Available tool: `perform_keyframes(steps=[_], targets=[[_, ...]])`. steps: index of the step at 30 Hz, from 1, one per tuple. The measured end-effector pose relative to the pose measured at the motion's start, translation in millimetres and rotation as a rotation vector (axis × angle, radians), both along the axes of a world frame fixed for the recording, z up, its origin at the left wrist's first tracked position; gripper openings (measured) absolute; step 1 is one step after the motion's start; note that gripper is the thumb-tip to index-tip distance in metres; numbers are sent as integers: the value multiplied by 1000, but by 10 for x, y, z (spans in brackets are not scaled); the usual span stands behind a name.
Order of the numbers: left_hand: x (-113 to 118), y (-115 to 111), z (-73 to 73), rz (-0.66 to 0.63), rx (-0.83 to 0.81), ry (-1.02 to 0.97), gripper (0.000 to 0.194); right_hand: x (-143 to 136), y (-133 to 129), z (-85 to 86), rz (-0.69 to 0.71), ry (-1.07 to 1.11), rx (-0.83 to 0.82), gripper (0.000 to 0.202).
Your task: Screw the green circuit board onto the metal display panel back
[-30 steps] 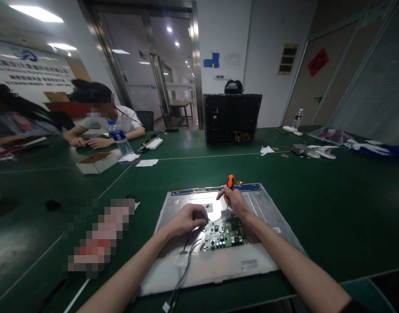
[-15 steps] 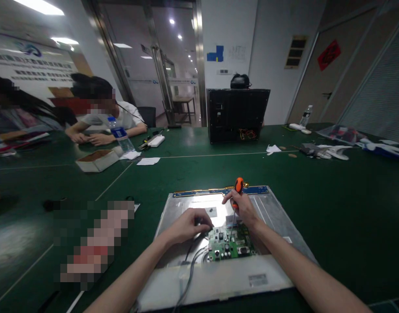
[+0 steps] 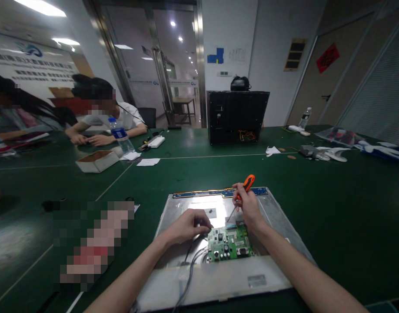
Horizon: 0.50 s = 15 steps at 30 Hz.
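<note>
A flat metal panel (image 3: 180, 217) lies on the green table with a green circuit board (image 3: 230, 243) on it and a blue strip along its far edge. My right hand (image 3: 248, 206) is closed round an orange and black screwdriver (image 3: 249, 182), its shaft slanting down left to the board's far edge, by a flat ribbon. At the board's left corner, my left hand (image 3: 194, 224) has its fingers curled together; what they grip, if anything, is too small to tell. Grey cables (image 3: 191, 269) run from the board's left side toward the near edge.
Beyond the panel stands a black box-like device (image 3: 237, 116). An open carton (image 3: 98, 161), a water bottle (image 3: 120, 135) and papers (image 3: 148, 162) lie at the left. Two people sit at the far left. Gloves (image 3: 333, 153) and a plastic bag (image 3: 341, 135) are at the right.
My right hand has moved slightly right and tilted the screwdriver, whose tip went from over the board to its far edge. My left hand has hardly moved.
</note>
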<state>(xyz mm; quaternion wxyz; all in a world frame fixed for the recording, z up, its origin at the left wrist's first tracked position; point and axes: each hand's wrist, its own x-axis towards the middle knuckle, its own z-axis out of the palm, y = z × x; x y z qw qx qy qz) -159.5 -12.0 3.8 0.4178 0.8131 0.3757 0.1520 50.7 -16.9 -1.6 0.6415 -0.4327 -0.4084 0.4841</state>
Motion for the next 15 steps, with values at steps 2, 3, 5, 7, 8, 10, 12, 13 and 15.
perform_keyframes(steps=[2, 3, 5, 7, 8, 10, 12, 13, 15], targets=[[-4, 2, -9, 0, -3, -9, 8, -20, 9, 55, -6, 3, 40, 37], [-6, 3, -15, -1, -5, -13, 8, -45, 15, 90, 0, -1, 62, 35], [-13, 9, -31, -4, -9, -21, 8, -128, 32, 168, 34, -16, 99, 34], [-18, 15, -51, -6, -14, -26, 7, -242, 50, 235, 91, -44, 130, 35], [-20, 19, -62, -5, -17, -29, 6, -300, 55, 256, 123, -62, 143, 35], [-23, 26, -81, -6, -25, -34, 6, -389, 45, 266, 180, -101, 165, 39], [-25, 30, -95, -8, -37, -40, 7, -417, 3, 231, 205, -145, 183, 50], [-26, 31, -99, -9, -42, -43, 8, -406, -29, 202, 200, -183, 201, 58], [-30, 32, -99, -11, -49, -50, 9, -351, -107, 141, 141, -364, 316, 71]])
